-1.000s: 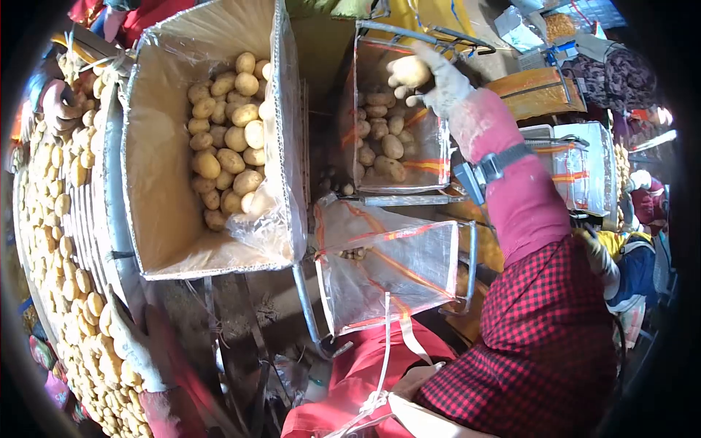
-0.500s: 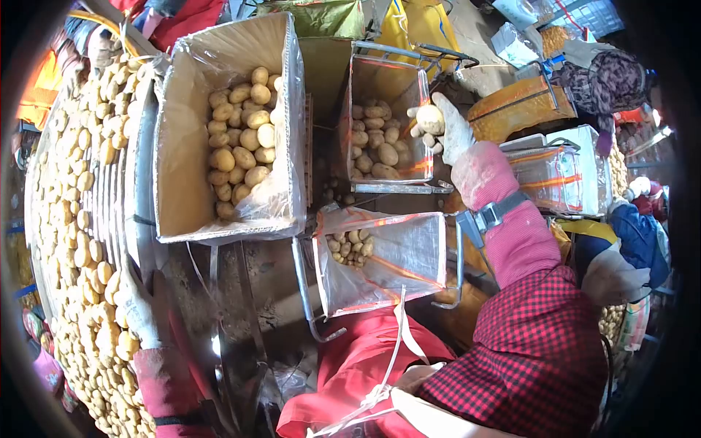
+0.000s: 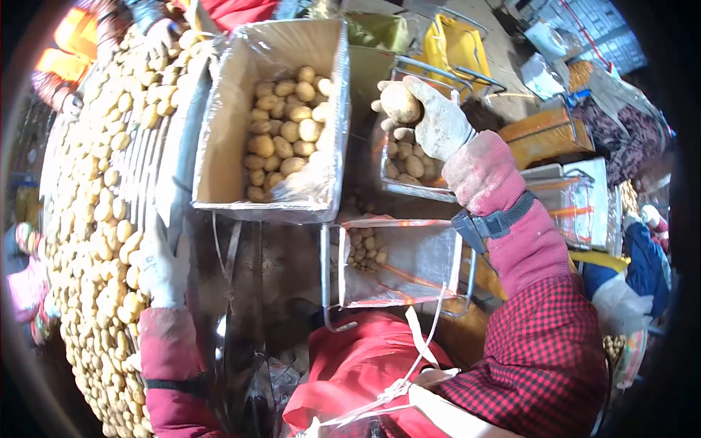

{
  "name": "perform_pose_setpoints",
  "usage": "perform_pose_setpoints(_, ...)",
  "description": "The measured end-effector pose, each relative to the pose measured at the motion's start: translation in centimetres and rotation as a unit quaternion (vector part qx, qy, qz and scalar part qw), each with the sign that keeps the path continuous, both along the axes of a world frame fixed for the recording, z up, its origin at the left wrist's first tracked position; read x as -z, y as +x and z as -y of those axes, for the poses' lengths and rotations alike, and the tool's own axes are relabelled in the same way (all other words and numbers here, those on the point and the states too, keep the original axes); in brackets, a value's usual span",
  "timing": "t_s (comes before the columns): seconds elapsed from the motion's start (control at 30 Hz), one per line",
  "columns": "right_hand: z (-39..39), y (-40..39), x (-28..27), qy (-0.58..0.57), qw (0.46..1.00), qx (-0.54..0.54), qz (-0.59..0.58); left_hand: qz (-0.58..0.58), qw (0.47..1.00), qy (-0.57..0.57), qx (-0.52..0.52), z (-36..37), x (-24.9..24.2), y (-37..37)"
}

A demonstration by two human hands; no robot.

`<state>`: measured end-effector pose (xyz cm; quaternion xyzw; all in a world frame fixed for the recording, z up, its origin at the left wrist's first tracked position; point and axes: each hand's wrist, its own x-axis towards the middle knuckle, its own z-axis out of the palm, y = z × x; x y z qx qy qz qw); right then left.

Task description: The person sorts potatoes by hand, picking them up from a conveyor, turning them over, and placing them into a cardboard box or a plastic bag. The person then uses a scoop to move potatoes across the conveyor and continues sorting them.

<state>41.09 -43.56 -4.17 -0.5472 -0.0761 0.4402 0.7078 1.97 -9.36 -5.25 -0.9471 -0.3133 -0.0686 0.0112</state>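
My right hand (image 3: 441,125), in a pale glove, is closed around a potato (image 3: 399,102). It is above an open bag on a metal frame (image 3: 418,191), which has potatoes inside. My left hand (image 3: 163,269), gloved too, lies at the near edge of the roller conveyor (image 3: 150,175) with its fingers stretched out. Many loose potatoes (image 3: 109,292) lie right beside it. Between the hands stands a plastic-lined cardboard box (image 3: 207,171) partly filled with potatoes. Nearer to me, a white-lined bag on a frame (image 3: 420,255) has small potatoes at its far-left corner.
Other people's hands (image 3: 157,38) are on the potatoes at the conveyor's far end. A yellow bag on a frame (image 3: 460,47) stands at the back. To the right are an orange-brown framed bin (image 3: 544,135), a white framed bag (image 3: 573,201) and a person in patterned clothing (image 3: 621,135).
My right hand, still around the potato, has moved leftward and away from me relative to the framed bag. My left hand has slid slightly forward along the conveyor edge. The view has turned left.
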Motion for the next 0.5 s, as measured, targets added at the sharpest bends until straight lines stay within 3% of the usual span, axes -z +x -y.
perform_pose_setpoints(0.17, -6.7, -2.8, -1.2, 0.058, 0.998, -0.002, 0.003, 0.050, 0.998, -0.023, 0.016, -0.4, 0.8, -0.4)
perform_pose_setpoints(0.2, -7.4, -2.4, -0.6, 0.078, 0.993, -0.039, -0.074, 0.059, 0.998, -0.020, 0.018, 0.0, 0.5, -0.3)
perform_pose_setpoints(0.3, -9.5, -5.3, -1.8, 0.036, 0.998, -0.032, -0.026, 0.072, 0.995, -0.069, -0.019, 0.8, -0.9, 0.6)
perform_pose_setpoints(0.33, -9.8, -5.5, -1.2, 0.077, 0.994, -0.067, -0.037, 0.080, 0.995, -0.063, -0.008, 0.4, -0.4, 0.3)
perform_pose_setpoints(0.4, -10.1, -6.8, -1.2, 0.033, 0.998, -0.022, -0.052, 0.057, 0.998, -0.014, 0.004, 0.1, 0.2, 0.0)
perform_pose_setpoints(0.5, -8.5, -8.3, -1.0, 0.023, 0.999, -0.042, -0.022, 0.049, 0.998, -0.044, -0.005, 0.0, 0.0, -0.1)
